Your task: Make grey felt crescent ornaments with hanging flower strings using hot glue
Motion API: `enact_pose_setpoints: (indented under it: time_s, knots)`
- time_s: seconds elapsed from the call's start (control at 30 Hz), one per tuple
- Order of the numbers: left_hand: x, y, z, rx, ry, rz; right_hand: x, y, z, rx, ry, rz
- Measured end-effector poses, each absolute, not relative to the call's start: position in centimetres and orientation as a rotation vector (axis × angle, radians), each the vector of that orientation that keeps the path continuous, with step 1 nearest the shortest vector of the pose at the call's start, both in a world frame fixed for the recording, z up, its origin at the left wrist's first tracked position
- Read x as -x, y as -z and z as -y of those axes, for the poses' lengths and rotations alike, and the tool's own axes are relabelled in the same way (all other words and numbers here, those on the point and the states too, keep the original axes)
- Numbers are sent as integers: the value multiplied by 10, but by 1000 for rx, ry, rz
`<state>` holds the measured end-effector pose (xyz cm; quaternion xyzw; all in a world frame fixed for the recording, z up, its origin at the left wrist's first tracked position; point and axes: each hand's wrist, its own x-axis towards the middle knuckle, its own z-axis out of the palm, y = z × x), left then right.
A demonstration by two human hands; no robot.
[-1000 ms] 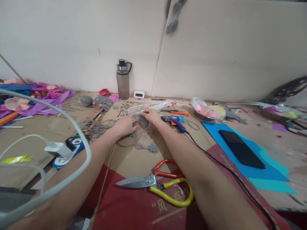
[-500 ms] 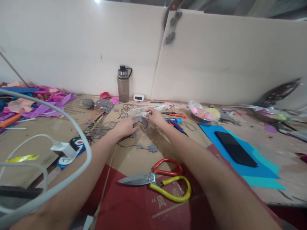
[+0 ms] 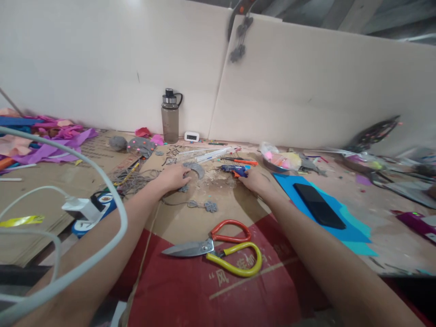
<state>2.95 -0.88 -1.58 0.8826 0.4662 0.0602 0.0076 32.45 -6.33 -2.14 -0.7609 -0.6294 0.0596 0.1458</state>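
My left hand (image 3: 173,177) is at the middle of the cardboard, its fingers closed on the left end of a grey crescent-shaped piece (image 3: 197,170). To the right, my right hand (image 3: 255,181) has its fingers around the back of a blue hot glue gun (image 3: 235,170), whose nozzle points left toward the crescent. A grey cord with a small flower-shaped grey piece (image 3: 211,206) lies just in front of the hands. Closer to me rest scissors (image 3: 207,247) with one red and one yellow handle, blades pointing left.
A bottle (image 3: 170,118) and a small digital clock (image 3: 191,136) stand by the white wall. A black phone (image 3: 319,205) lies on blue sheets at right. A white cable (image 3: 119,213) loops across the left foreground near a power strip (image 3: 97,218). Coloured paper scraps (image 3: 51,152) fill the far left.
My right hand has moved right, from beside the crescent to the glue gun, and taken hold of it. My left hand stays at the crescent. The view has shifted slightly.
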Motion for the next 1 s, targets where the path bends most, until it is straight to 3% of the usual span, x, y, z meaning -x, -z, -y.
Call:
enact_pose_setpoints:
  time_s: [0.27,0.53,1.0]
  knots:
    - [-28,16,6,-2673,-230,-1424,-306,-12,67,2206,-392,1560]
    - [-26,17,5,-2632,-318,-1418,-258,-5,57,1480,-932,1488]
    - [-26,13,5,-2634,-252,-1433,-254,7,42,1666,-521,1870]
